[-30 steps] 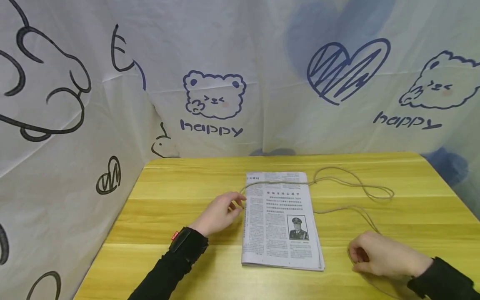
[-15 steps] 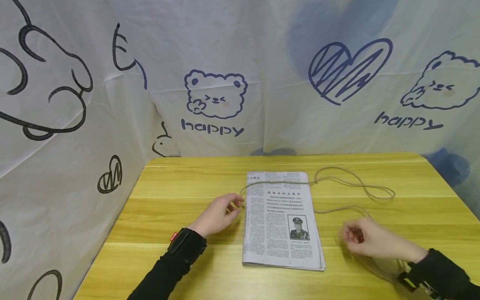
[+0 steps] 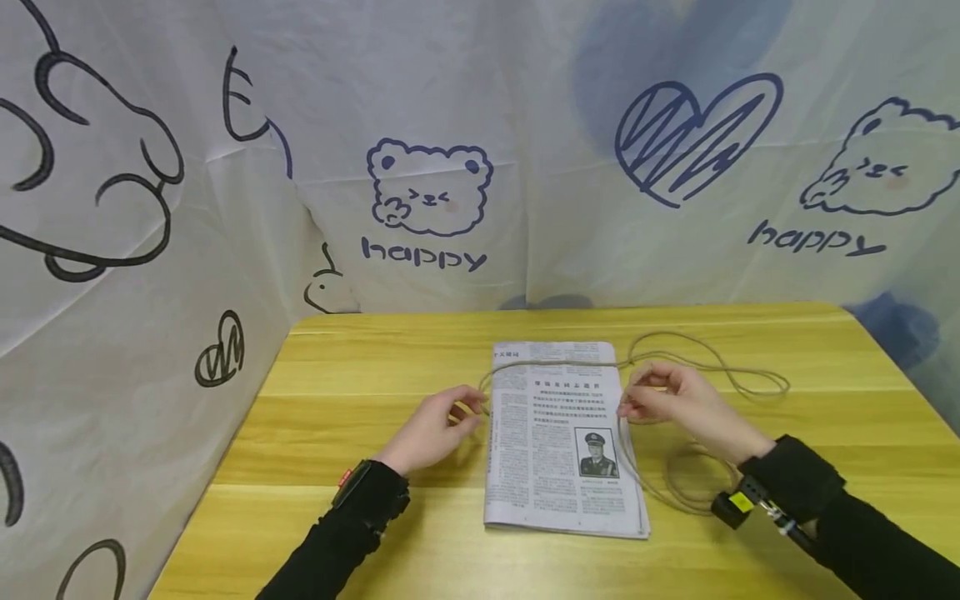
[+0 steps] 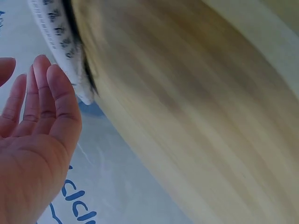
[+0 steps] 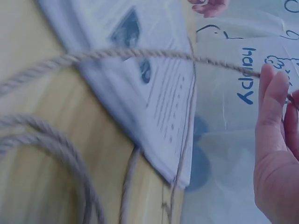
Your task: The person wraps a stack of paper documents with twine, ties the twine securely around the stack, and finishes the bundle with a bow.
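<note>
A folded newspaper (image 3: 551, 500) lies on the wooden table, with a thin twisted rope (image 3: 555, 363) crossing its top part. My right hand (image 3: 686, 408) pinches a length of the rope near the newspaper's right edge. From those fingers the rope trails down and loops beneath the wrist. In the right wrist view the held rope (image 5: 126, 53) stretches past the newspaper to the fingertips. My left hand (image 3: 435, 429) stays beside the newspaper's left edge, near the rope there. Its fingers look extended in the left wrist view, with nothing visible in the palm (image 4: 32, 163).
The yellow wooden table (image 3: 360, 358) spreads around the newspaper. A long rope loop (image 3: 765, 385) lies on it at the back right. White cloth (image 3: 570, 233) with drawn bears and hearts hangs behind and on both sides.
My right hand has moved up and left from the table's lower right to the newspaper's right edge, drawing the rope along. My left hand and the newspaper have hardly moved.
</note>
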{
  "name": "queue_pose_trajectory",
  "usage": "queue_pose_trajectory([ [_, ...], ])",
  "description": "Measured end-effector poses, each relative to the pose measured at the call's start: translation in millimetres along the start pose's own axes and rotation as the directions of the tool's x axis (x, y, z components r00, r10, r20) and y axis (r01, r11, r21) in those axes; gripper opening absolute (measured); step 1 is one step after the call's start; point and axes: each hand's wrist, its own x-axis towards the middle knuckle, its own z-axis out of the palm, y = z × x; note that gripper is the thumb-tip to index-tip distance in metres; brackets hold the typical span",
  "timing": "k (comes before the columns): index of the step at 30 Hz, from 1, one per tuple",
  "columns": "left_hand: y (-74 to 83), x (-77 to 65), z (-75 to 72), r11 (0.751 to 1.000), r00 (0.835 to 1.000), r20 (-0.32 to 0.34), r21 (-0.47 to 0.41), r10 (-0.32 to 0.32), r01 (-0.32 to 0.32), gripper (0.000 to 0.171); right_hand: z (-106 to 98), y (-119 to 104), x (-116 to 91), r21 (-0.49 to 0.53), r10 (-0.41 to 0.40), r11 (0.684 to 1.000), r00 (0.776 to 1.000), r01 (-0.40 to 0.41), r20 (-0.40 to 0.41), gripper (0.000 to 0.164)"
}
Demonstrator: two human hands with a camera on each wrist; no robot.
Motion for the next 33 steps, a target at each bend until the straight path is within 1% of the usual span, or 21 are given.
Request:
queue_pose_trajectory([
  [3, 3.1, 3.5, 1.5, 0.999, 1.000, -0.004, -0.049, 0.001, -0.001, 0.028, 4.6, -4.1, 15.9, 0.074, 0.037, 0.997, 0.999, -0.035, -0.022, 0.032],
  [6, 6.1, 7.1, 3.3, 0.996, 1.000, -0.014, -0.088, 0.009, -0.011, 0.028, 11.3, -9.7, 29.8, 0.141, 0.062, 0.988, 0.998, -0.057, -0.028, 0.030],
  [9, 8.2, 9.3, 4.9, 0.993, 1.000, -0.023, -0.118, 0.017, -0.019, 0.028, 21.0, -15.1, 41.5, 0.222, 0.047, 0.974, 0.999, -0.042, -0.015, 0.023],
  [11, 9.0, 10.5, 5.9, 0.992, 1.000, -0.026, -0.127, 0.016, -0.019, 0.028, 28.9, -18.5, 49.1, 0.277, 0.022, 0.961, 1.000, -0.020, -0.005, 0.020],
  [13, 9.3, 11.0, 7.0, 0.993, 1.000, -0.028, -0.114, 0.001, -0.004, 0.029, 37.7, -21.2, 56.3, 0.293, 0.000, 0.956, 1.000, -0.001, 0.003, 0.023],
  [15, 9.3, 11.1, 8.0, 0.997, 0.999, -0.033, -0.075, -0.015, 0.012, 0.029, 45.2, -21.4, 62.1, 0.239, -0.017, 0.971, 1.000, 0.014, 0.009, 0.031],
  [17, 8.8, 10.5, 8.7, 1.000, 0.999, -0.043, -0.015, -0.024, 0.024, 0.028, 49.9, -18.6, 64.7, 0.152, -0.031, 0.988, 0.999, 0.028, 0.019, 0.038],
  [19, 6.9, 9.7, 9.4, 0.998, 0.998, -0.055, 0.053, -0.028, 0.031, 0.027, 50.4, -12.8, 63.2, 0.066, -0.045, 0.997, 0.999, 0.044, 0.020, 0.045],
  [20, 6.2, 9.1, 9.4, 0.996, 0.998, -0.062, 0.086, -0.028, 0.033, 0.027, 49.0, -9.6, 61.0, 0.032, -0.046, 0.998, 0.999, 0.045, 0.012, 0.045],
  [23, 3.9, 8.0, 9.8, 0.986, 0.996, -0.083, 0.163, -0.019, 0.032, 0.027, 39.2, -0.8, 50.5, -0.005, -0.058, 0.998, 0.998, 0.058, -0.026, 0.043],
  [25, 3.3, 8.6, 10.4, 0.975, 0.995, -0.096, 0.220, 0.009, 0.013, 0.026, 28.6, 3.0, 41.1, -0.037, -0.067, 0.997, 0.996, 0.065, -0.058, 0.040],
  [27, 5.4, 10.6, 11.0, 0.960, 0.994, -0.102, 0.280, 0.046, -0.016, 0.025, 15.3, 6.7, 31.4, -0.087, -0.086, 0.993, 0.992, 0.078, -0.093, 0.037],
  [29, 9.5, 14.6, 12.5, 0.935, 0.991, -0.095, 0.350, 0.089, -0.050, 0.024, -0.3, 11.2, 22.1, -0.173, -0.110, 0.981, 0.985, 0.086, -0.130, 0.034],
  [31, 17.1, 19.9, 14.7, 0.907, 0.990, -0.070, 0.411, 0.126, -0.086, 0.025, -17.1, 18.0, 12.8, -0.282, -0.142, 0.955, 0.975, 0.089, -0.172, 0.030],
  [32, 21.0, 22.9, 16.3, 0.890, 0.988, -0.053, 0.443, 0.146, -0.108, 0.025, -26.1, 22.4, 8.6, -0.336, -0.157, 0.938, 0.969, 0.086, -0.190, 0.028],
  [33, 25.0, 26.2, 18.3, 0.872, 0.986, -0.030, 0.472, 0.163, -0.130, 0.025, -34.9, 29.5, 4.9, -0.384, -0.190, 0.918, 0.959, 0.099, -0.208, 0.025],
])
